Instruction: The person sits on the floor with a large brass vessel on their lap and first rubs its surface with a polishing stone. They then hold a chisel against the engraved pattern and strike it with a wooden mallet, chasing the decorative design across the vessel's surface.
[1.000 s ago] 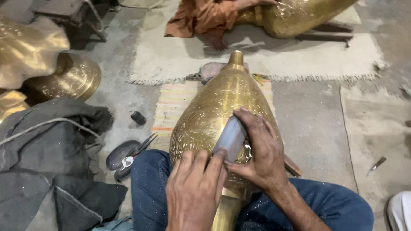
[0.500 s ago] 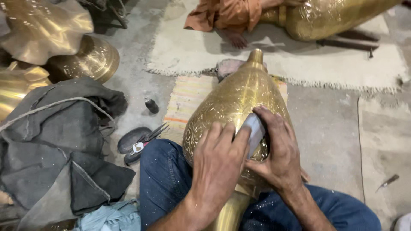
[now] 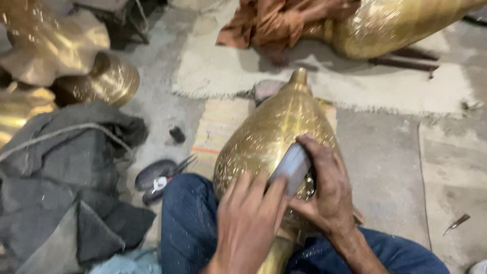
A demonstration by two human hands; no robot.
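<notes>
A large engraved brass vessel [image 3: 269,132] lies between my knees, its pointed tip facing away from me. My right hand [image 3: 324,190] grips a flat grey metal tool [image 3: 290,166] pressed against the vessel's upper side. My left hand [image 3: 248,223] rests on the brass just below, fingertips touching the near end of the same tool. My legs in blue jeans [image 3: 190,223] flank the vessel.
Grey cloth [image 3: 66,187] is heaped at left, with other brass pieces [image 3: 76,56] beyond it. Small dark tools [image 3: 160,175] lie by my left knee. A second brass vessel [image 3: 401,25] and an orange cloth [image 3: 274,25] lie on a pale mat ahead.
The view has shifted a little leftward and down. Both hands stay on the tool and vessel, with the left hand sliding slightly along the brass.
</notes>
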